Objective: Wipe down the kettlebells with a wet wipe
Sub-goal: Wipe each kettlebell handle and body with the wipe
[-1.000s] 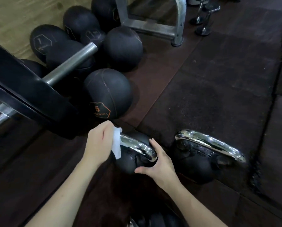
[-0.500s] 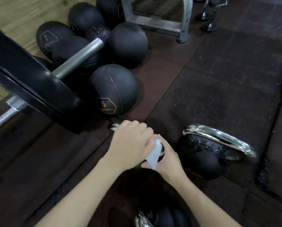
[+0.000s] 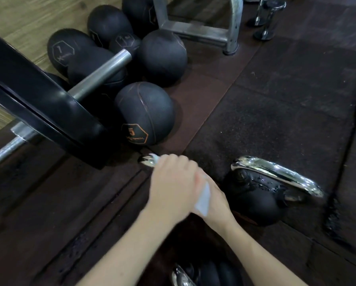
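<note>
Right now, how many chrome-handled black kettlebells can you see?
3: one under the hands, only its handle tip showing; one on the right; one cut off at the bottom edge. Others may be hidden.

The kettlebell (image 3: pixel 261 195) right of the medicine ball (image 3: pixel 145 113) has a mirror-bright chrome handle over a glossy, wet black body. The ball looks matt and grainy. The floor mat (image 3: pixel 276 120) beyond it is rough, speckled rubber.

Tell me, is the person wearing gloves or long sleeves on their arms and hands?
No. Both the left hand and the right hand are bare, with no gloves. Both forearms are bare too, with no sleeves as far as the picture shows. I see no watch, bracelet or rings, though the left hand is a bit blurry.
</note>
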`<state>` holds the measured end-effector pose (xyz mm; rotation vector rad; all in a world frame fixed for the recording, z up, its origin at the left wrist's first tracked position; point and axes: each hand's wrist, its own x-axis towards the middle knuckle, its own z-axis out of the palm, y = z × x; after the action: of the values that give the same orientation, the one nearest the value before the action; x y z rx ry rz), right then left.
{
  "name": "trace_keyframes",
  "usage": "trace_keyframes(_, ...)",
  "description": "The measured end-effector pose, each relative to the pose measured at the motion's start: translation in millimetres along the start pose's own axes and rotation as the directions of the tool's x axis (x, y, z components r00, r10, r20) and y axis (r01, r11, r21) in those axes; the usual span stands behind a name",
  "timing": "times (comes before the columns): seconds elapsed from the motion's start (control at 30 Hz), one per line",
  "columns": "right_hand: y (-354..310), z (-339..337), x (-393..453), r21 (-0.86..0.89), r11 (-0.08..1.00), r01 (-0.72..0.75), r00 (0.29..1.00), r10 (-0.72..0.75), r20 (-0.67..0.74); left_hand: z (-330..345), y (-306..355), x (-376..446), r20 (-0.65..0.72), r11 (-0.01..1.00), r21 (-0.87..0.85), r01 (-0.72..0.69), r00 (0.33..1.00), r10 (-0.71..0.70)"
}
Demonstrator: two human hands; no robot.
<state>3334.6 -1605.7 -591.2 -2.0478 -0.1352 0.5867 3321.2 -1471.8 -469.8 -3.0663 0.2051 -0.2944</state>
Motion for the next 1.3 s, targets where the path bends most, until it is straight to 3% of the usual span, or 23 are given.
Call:
trace_keyframes(0.1, 6, 6, 1, -0.05, 0.999, -0.021, 0.998, 0.018, -0.057, 12, 32, -6, -0.033, 0.994, -0.026, -0.108, 0.994, 0.107)
trace_keyframes(0.23, 0, 6, 5, -0.068, 0.997, -0.022, 0.999, 0.021, -0.028, 4, -12, -5, -0.12, 0.981, -0.157, -0.115, 0.988, 0.096)
trace_keyframes(0.33, 1, 1, 2, 0.08, 0.997, -0.011, 1.0, 0.01, 0.01, 8, -63, -4, -0.054, 0.974, -0.198, 0.112, 0.991, -0.125)
trace_keyframes(0.4, 0, 0, -1, 0.105, 0.994, -0.006, 1.0, 0.006, -0.007, 23, -94, -6, 0.127, 0.866, -0.345, 0.361, 0.932, -0.338)
trace_keyframes(0.43, -1, 0, -1, 0.111, 0.994, -0.008, 1.0, 0.01, -0.011, 28, -103, -6, 0.211, 0.803, -0.398, 0.444, 0.896, -0.391)
trace_keyframes(0.5, -4, -2, -2, 0.093, 0.996, -0.012, 1.0, 0.013, -0.014, 28, -103, -6, 0.257, 0.779, -0.408, 0.476, 0.879, -0.402)
trace_keyframes(0.6, -5, -4, -3, 0.057, 0.998, -0.003, 1.0, 0.003, 0.004, 3, -64, 0, 0.037, 0.961, -0.147, 0.234, 0.972, -0.232)
trace_keyframes(0.67, -7, -4, -2, 0.036, 0.999, -0.004, 1.0, 0.004, 0.017, -7, -22, 4, -0.005, 0.997, 0.002, 0.082, 0.997, -0.082)
trace_keyframes(0.8, -7, -1, -7, -0.05, 0.998, 0.031, 0.998, -0.034, -0.049, 8, 27, -4, -0.093, 0.999, -0.033, -0.002, 0.996, -0.001)
trace_keyframes(1.0, -8, -3, -2, -0.002, 1.0, 0.028, 1.0, -0.028, 0.0, 6, -31, -4, -0.165, 0.98, -0.171, -0.101, 0.984, 0.072)
trace_keyframes(1.07, -8, -3, -2, 0.063, 0.998, 0.003, 1.0, -0.003, 0.006, 14, -64, -7, -0.116, 0.978, -0.207, 0.038, 0.991, -0.063)
trace_keyframes(1.1, -7, -2, -3, 0.084, 0.996, 0.009, 1.0, -0.009, -0.004, 20, -79, -9, -0.053, 0.929, -0.318, 0.188, 0.975, -0.215)
trace_keyframes(1.13, -6, -2, -4, 0.092, 0.996, 0.013, 1.0, -0.012, -0.01, 25, -92, -12, 0.054, 0.803, -0.486, 0.346, 0.929, -0.367)
trace_keyframes(1.2, -5, -2, -5, 0.105, 0.994, 0.005, 1.0, -0.004, -0.01, 26, -99, -15, 0.288, 0.409, -0.749, 0.52, 0.813, -0.506)
trace_keyframes(1.23, -6, -2, -5, 0.109, 0.994, -0.007, 1.0, 0.007, -0.005, 26, -94, -14, 0.312, 0.342, -0.776, 0.53, 0.793, -0.523)
trace_keyframes(1.27, -7, -2, -5, 0.106, 0.994, -0.009, 1.0, 0.01, -0.007, 23, -87, -13, 0.274, 0.407, -0.75, 0.522, 0.805, -0.526)
trace_keyframes(1.3, -6, -2, -5, 0.098, 0.995, 0.002, 1.0, -0.001, -0.015, 20, -78, -11, 0.193, 0.554, -0.667, 0.497, 0.834, -0.516)
